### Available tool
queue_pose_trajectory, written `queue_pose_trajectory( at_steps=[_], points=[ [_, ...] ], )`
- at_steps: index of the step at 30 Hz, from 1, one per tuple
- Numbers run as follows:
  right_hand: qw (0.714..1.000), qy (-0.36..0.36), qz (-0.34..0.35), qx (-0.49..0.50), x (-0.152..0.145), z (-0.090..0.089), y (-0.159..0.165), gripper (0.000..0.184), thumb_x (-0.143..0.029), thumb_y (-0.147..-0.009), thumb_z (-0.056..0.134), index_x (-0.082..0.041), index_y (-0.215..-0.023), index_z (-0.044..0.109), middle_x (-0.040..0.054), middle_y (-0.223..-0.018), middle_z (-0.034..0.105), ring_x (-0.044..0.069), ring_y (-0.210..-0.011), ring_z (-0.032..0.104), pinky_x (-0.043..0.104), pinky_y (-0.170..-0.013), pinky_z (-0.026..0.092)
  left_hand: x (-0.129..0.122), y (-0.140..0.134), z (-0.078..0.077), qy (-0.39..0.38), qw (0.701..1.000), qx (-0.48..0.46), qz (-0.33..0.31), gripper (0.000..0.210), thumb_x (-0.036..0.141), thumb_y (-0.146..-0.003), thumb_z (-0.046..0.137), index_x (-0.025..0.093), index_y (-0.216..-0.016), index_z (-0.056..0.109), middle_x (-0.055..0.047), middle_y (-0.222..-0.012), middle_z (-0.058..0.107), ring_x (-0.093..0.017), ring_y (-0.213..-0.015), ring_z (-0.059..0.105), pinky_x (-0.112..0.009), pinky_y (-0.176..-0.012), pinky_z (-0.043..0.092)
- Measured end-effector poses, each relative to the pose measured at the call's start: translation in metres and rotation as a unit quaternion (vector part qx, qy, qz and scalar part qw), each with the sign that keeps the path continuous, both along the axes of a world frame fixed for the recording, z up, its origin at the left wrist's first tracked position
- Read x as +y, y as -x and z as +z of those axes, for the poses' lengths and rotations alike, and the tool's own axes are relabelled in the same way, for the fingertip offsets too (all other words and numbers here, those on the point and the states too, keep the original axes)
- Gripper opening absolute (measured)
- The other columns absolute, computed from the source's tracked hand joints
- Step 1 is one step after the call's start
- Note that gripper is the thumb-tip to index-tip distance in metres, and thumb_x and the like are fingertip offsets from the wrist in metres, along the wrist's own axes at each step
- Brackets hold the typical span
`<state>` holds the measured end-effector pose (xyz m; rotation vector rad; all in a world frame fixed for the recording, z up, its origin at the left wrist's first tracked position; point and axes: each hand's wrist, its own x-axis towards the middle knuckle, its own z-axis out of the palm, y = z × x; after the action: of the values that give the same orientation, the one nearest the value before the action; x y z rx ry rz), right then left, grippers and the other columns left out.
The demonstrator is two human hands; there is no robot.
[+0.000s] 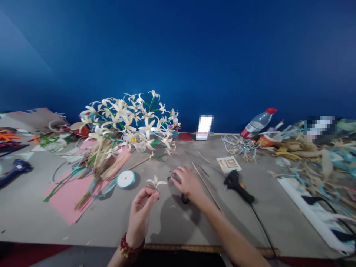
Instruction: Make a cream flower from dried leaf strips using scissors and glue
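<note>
Between thumb and fingers, my left hand (144,204) pinches the short stem of a white flower (156,181) with narrow pointed petals, held upright above the table. My right hand (187,182) is low over the table to its right, fingers curled at a small dark curved piece (170,175) that I cannot make out. Below its palm shows a black ring (184,198), perhaps a handle; the hand hides whatever lies between. Left of my hands stands a spool of light blue ribbon (125,179). Behind it rises a bunch of similar white flowers (133,116) on green stems.
A thin stick (207,187) lies right of my right hand, then a black glue gun (239,187) with its cord. Farther right are a white power strip (308,211) and heaped scraps (314,152). Pink paper (65,200) lies left. A tilted bottle (257,124) is at the back.
</note>
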<state>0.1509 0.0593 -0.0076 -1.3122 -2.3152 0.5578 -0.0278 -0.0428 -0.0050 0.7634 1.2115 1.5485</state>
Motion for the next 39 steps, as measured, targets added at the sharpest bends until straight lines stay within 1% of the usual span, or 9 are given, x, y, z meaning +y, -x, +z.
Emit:
queue_pose_trajectory(
  at_steps=[4,8,12,18,22,25,28,33,39],
  points=[
    [1.0,0.026,0.001,0.016,0.014,-0.008,0.019,0.009,-0.01,-0.08,0.066,-0.017,-0.085,0.069,0.0108,-0.096,0.067,0.028,-0.099,0.061,0.039,-0.09,0.045,-0.002,0.004,-0.005,0.008,1.0,0.01,-0.004,0.022,0.035,-0.077,0.08,0.017,-0.074,0.067,-0.001,-0.074,0.062,-0.014,-0.075,0.056,-0.023,-0.074,0.045],
    [0.994,0.073,-0.012,0.076,0.01,-0.007,0.016,0.01,-0.01,-0.083,0.062,-0.019,-0.077,0.065,0.0059,-0.084,0.068,0.022,-0.086,0.063,0.033,-0.083,0.047,0.0,0.002,-0.006,0.006,1.0,0.0,-0.007,0.023,0.035,-0.078,0.079,0.017,-0.073,0.066,0.0,-0.073,0.061,-0.013,-0.073,0.054,-0.023,-0.071,0.044],
    [0.976,0.132,-0.017,0.17,-0.004,0.007,0.0,0.007,-0.024,-0.089,0.059,-0.019,-0.086,0.064,0.002,-0.076,0.069,0.017,-0.071,0.066,0.026,-0.067,0.051,0.005,-0.004,-0.004,0.003,1.0,-0.019,-0.021,0.022,0.033,-0.079,0.078,0.016,-0.073,0.065,0.0,-0.073,0.06,-0.013,-0.073,0.052,-0.022,-0.072,0.043],
    [0.946,0.155,-0.015,0.285,-0.033,0.03,-0.018,0.015,-0.033,-0.09,0.058,-0.02,-0.088,0.065,0.0036,-0.08,0.072,0.017,-0.07,0.067,0.025,-0.062,0.052,0.011,-0.019,0.007,-0.037,0.997,-0.038,-0.06,0.016,0.029,-0.083,0.076,0.017,-0.076,0.066,-0.001,-0.076,0.061,-0.013,-0.076,0.053,-0.022,-0.075,0.044],
    [0.945,0.084,0.001,0.316,-0.044,0.038,-0.023,0.008,-0.023,-0.09,0.059,-0.022,-0.091,0.067,0.0032,-0.083,0.073,0.017,-0.071,0.066,0.026,-0.064,0.051,0.012,-0.025,0.016,-0.058,0.993,-0.041,-0.096,0.014,0.026,-0.083,0.075,0.018,-0.075,0.067,-0.001,-0.079,0.062,-0.014,-0.08,0.056,-0.023,-0.079,0.045],
    [0.968,-0.039,0.015,0.247,-0.048,0.047,-0.024,0.012,-0.015,-0.09,0.057,-0.023,-0.093,0.066,0.0031,-0.087,0.07,0.018,-0.079,0.065,0.029,-0.074,0.05,0.012,-0.025,0.017,-0.063,0.991,-0.05,-0.109,0.012,0.025,-0.083,0.075,0.018,-0.076,0.068,-0.003,-0.087,0.063,-0.017,-0.09,0.059,-0.027,-0.087,0.045],
    [0.973,-0.102,0.026,0.203,-0.05,0.056,-0.022,0.015,-0.011,-0.09,0.055,-0.022,-0.095,0.063,0.0042,-0.089,0.066,0.019,-0.081,0.063,0.029,-0.074,0.049,0.013,-0.024,0.015,-0.04,0.991,-0.068,-0.111,0.012,0.025,-0.08,0.078,0.018,-0.076,0.07,-0.005,-0.094,0.063,-0.019,-0.096,0.059,-0.029,-0.091,0.044],
    [0.977,-0.101,0.012,0.188,-0.053,0.06,-0.016,0.011,-0.012,-0.093,0.054,-0.021,-0.09,0.06,0.004,-0.085,0.062,0.018,-0.075,0.06,0.028,-0.069,0.047,0.015,-0.028,0.018,0.004,0.984,-0.121,-0.13,0.014,0.025,-0.077,0.08,0.017,-0.075,0.069,-0.005,-0.095,0.067,-0.018,-0.092,0.059,-0.029,-0.09,0.045],
    [0.978,-0.09,0.004,0.189,-0.056,0.057,-0.014,0.01,-0.014,-0.094,0.053,-0.021,-0.09,0.061,0.0051,-0.086,0.063,0.019,-0.078,0.06,0.03,-0.071,0.048,0.018,-0.033,0.023,0.008,0.975,-0.159,-0.154,0.013,0.023,-0.079,0.079,0.016,-0.075,0.069,-0.004,-0.084,0.068,-0.017,-0.085,0.059,-0.03,-0.087,0.045]
  ],
)
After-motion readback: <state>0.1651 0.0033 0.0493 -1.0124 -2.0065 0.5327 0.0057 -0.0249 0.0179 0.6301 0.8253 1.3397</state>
